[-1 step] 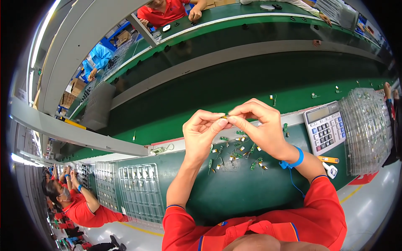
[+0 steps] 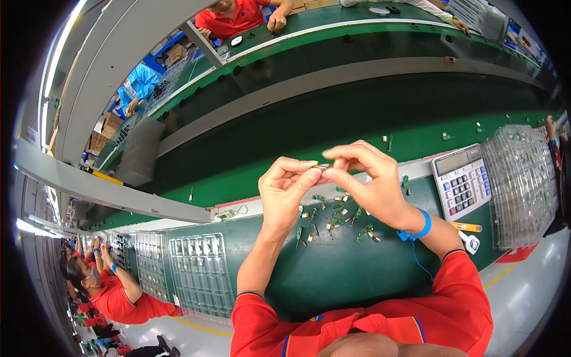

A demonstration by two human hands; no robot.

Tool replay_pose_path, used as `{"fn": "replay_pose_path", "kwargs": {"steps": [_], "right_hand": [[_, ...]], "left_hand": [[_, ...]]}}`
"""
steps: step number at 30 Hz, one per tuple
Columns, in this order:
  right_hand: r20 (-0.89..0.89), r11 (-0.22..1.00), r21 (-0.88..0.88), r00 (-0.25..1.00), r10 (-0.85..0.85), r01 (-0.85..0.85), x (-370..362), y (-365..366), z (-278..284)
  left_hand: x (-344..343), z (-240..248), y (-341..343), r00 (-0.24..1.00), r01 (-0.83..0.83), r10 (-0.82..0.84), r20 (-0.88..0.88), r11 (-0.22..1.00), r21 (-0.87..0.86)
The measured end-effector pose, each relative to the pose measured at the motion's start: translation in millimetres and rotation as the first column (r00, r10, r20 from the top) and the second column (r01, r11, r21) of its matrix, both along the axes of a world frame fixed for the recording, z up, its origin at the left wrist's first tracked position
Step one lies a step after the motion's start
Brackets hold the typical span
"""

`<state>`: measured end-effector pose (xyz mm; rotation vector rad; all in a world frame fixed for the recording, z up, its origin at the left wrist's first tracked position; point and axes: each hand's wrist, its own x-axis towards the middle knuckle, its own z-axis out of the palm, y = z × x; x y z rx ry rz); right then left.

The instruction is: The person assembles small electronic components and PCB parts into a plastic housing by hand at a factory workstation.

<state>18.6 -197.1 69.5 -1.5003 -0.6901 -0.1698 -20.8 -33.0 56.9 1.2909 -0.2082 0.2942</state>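
Above the green table, my left hand (image 2: 289,185) pinches a small electronic part (image 2: 322,166) between thumb and fingertips. Yellow and thin wire-like ends show on it; the fingers hide the remainder. My right hand (image 2: 370,181) is right beside it, with index finger and thumb spread around the wire ends and a gap between them. A blue wrist strap (image 2: 419,226) with a cord circles my right wrist. Beneath both hands, several small green circuit boards (image 2: 333,221) with wires and silver-yellow pieces lie scattered.
To the right are a calculator (image 2: 461,181), a yellow cutter (image 2: 466,227) and stacked clear trays (image 2: 520,187). A clear compartment tray (image 2: 201,268) lies left. Beyond the ledge runs a green conveyor belt (image 2: 267,140) carrying a few boards. Co-workers sit across and at left.
My right index finger has lifted away from the thumb, exposing more of the part's wire ends. The left hand keeps its pinch in place.
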Motion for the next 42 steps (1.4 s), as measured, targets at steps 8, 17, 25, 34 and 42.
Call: {"fn": "replay_pose_path", "kwargs": {"steps": [8, 17, 25, 34, 42], "right_hand": [[0.458, 0.973, -0.099, 0.877, -0.143, 0.211, 2, 2, -3], [0.521, 0.98, -0.064, 0.844, -0.131, 0.191, 9, -2, -5], [0.578, 0.983, 0.011, 0.801, -0.157, 0.184, 9, -1, -8], [0.415, 0.992, -0.058, 0.906, -0.079, 0.113, 5, -3, 4], [0.392, 0.991, -0.079, 0.918, -0.065, 0.104, 2, -1, 1]], "left_hand": [[-3, 2, 2, 0.999, -0.034, 0.031, -0.028, 0.996, -0.088], [-5, 2, -1, 0.993, -0.106, 0.102, 0.06, 0.992, 0.065], [-7, 9, 5, 0.999, -0.033, 0.032, 0.021, 0.998, 0.054], [-6, 13, 7, 0.997, 0.027, -0.024, -0.07, 0.999, 0.044], [-6, 9, 10, 0.999, 0.042, -0.042, -0.009, 0.998, 0.042]]}}
